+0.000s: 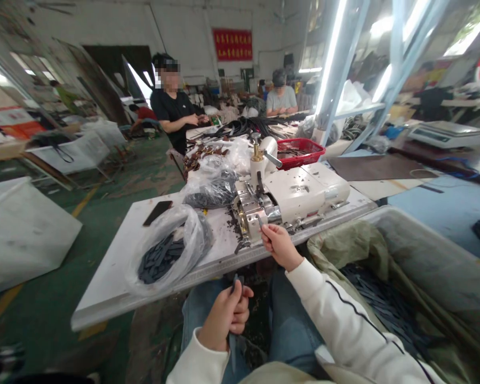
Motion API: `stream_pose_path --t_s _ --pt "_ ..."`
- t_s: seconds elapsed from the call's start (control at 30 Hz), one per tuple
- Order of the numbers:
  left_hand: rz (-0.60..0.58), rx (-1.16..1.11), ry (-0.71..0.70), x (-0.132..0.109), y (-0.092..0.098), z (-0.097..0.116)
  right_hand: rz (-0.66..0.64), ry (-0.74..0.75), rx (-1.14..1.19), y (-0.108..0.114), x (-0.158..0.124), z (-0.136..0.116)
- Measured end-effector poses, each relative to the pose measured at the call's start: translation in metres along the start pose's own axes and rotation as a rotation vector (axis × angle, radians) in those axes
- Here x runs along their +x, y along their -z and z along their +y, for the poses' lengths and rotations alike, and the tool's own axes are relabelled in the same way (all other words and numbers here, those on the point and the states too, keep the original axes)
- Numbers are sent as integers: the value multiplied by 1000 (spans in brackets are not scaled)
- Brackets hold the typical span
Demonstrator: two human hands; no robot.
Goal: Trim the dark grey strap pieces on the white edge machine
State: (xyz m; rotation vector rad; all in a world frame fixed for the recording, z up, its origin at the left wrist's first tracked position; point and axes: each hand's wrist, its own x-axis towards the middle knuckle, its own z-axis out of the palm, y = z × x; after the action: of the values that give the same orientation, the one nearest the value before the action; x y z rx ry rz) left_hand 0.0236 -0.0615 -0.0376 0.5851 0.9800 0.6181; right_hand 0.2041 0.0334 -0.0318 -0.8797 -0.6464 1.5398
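Note:
Low in front of my lap, my left hand [230,312] is closed around a small bunch of dark grey strips [234,349], whose ends stick out above and below the fist. Between the thumb and fingers of my right hand [279,245] is a single dark grey strip [260,221]. Its tip reaches the metal front of a cream-white skiving machine [308,186]; whether it touches cannot be made out. Left of the machine stands an open clear plastic bag [196,229] with many short dark grey strips [160,258] inside.
Dark scraps litter the white table [112,277] beside the machine. A phone [157,212] lies near its left edge. Behind are a filled plastic bag [212,186] and a red basket [300,152]. At right, a cloth-lined bin [432,250] holds more strips. Two people work across the table.

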Motion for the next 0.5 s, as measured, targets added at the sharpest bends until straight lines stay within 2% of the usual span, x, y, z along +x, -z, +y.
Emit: stream_pose_path --t_s 0.1,0.17,0.37,0.5 --pt "9 -75 -32 -6 11 8 98 15 -86 9 43 -16" --pt "20 -119 -40 -9 18 12 122 21 -101 12 59 -20" --pt "84 -174 -20 -3 34 8 209 60 -140 7 69 -19" --pt "83 -178 -15 2 34 5 321 153 -183 5 71 -24"
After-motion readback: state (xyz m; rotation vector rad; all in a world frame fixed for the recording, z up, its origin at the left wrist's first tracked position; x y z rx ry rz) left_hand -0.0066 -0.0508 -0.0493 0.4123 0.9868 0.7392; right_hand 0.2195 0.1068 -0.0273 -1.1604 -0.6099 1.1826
